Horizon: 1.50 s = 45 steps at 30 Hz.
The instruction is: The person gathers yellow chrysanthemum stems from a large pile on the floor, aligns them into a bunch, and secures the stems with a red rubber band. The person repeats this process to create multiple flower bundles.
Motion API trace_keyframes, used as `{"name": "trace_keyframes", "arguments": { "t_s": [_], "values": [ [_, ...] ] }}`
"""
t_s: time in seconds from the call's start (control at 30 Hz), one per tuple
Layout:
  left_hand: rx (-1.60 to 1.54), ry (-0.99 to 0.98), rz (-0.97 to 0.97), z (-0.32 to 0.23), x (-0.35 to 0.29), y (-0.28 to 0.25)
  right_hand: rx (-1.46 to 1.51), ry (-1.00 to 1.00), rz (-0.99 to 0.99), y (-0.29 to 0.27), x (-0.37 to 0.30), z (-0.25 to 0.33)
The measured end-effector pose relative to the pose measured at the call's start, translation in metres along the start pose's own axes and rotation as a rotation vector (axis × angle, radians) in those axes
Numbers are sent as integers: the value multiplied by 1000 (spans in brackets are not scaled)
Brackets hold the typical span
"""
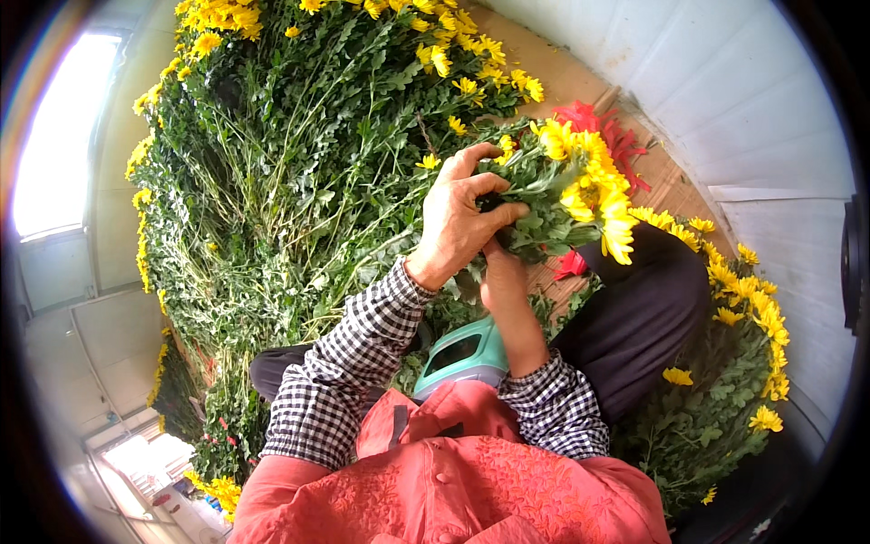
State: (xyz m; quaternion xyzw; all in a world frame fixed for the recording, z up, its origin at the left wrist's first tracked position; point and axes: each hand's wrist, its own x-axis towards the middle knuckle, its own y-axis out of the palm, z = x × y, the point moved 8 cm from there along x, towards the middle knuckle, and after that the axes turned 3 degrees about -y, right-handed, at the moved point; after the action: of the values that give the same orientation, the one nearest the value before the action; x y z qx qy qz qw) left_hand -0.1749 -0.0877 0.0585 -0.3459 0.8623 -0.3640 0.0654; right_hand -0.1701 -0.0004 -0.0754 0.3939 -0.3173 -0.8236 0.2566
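Observation:
In front of me is a small bunch of yellow chrysanthemums, its blooms turned to the right and its leafy stems toward my hands. My left hand curls its fingers and thumb around the leafy part below the blooms. Lower down, my right hand comes up beneath the left and closes on the stems; leaves and the left hand hide most of its fingers. A large heap of cut chrysanthemums lies beside the left hand, its stems and green leaves tangled together.
A teal plastic object with a dark opening sits between my legs. Red strips lie on the brown board beyond the bunch. More chrysanthemums lie at my right, near the white wall. A bright window is at far left.

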Motion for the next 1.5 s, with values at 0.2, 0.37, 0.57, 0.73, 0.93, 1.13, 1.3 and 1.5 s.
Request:
{"name": "trace_keyframes", "arguments": {
  "t_s": [0.2,0.37,0.57,0.73,0.93,1.13,1.3,1.5],
  "values": [
    [-539,-293,44,20,-2,2,20,-83,79,-3,5,0],
    [-658,-343,90,41,-9,4,77,-109,108,-4,7,2],
    [-1061,-397,-10,51,-28,-24,222,118,-49,-17,15,1],
    [-1145,-399,-67,31,-28,-33,37,152,-60,-13,5,4],
    [-1224,-435,-198,36,-23,12,-9,-62,-1,7,-4,9],
    [-904,-434,-174,33,-31,15,29,19,48,-2,-2,1],
    [-664,-391,-213,37,-38,13,-31,-3,0,5,-2,-7],
    [-1211,-563,-271,30,-42,9,-69,40,86,2,0,-7]
  ]
}}
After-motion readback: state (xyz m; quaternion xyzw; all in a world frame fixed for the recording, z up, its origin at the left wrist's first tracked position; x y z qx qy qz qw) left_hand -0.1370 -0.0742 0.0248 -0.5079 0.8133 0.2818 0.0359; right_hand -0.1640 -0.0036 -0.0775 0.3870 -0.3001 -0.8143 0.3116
